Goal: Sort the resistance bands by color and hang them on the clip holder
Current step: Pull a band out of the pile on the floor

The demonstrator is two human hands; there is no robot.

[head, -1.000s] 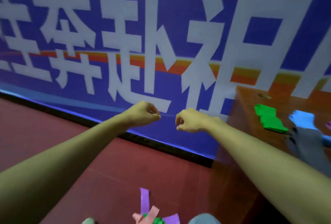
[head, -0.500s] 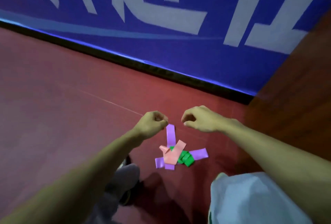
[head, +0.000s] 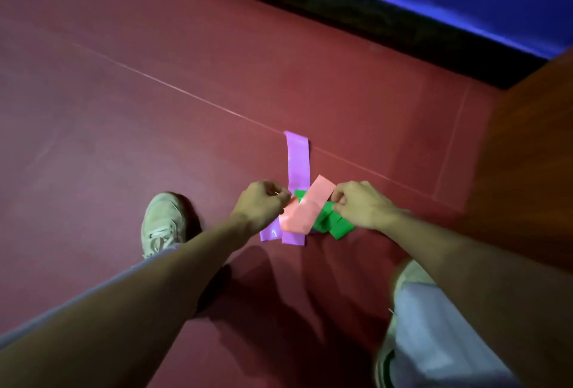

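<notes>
Fingers [head: 279, 199] of the left hand [head: 263, 204] curl just left of the pink band [head: 305, 209], the right hand [head: 359, 204] just right; any pinch is unclear. Lifting it could drag the purple band [head: 298, 161] and green bands [head: 336, 226] beneath.

Open red floor [head: 155, 77] left of the band pile [head: 302, 214] — wooden panel [head: 527, 155] crowds the right

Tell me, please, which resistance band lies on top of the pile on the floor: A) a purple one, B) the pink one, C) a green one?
B: the pink band lies diagonally across the long purple band and the green bands, with no band over it.
</notes>
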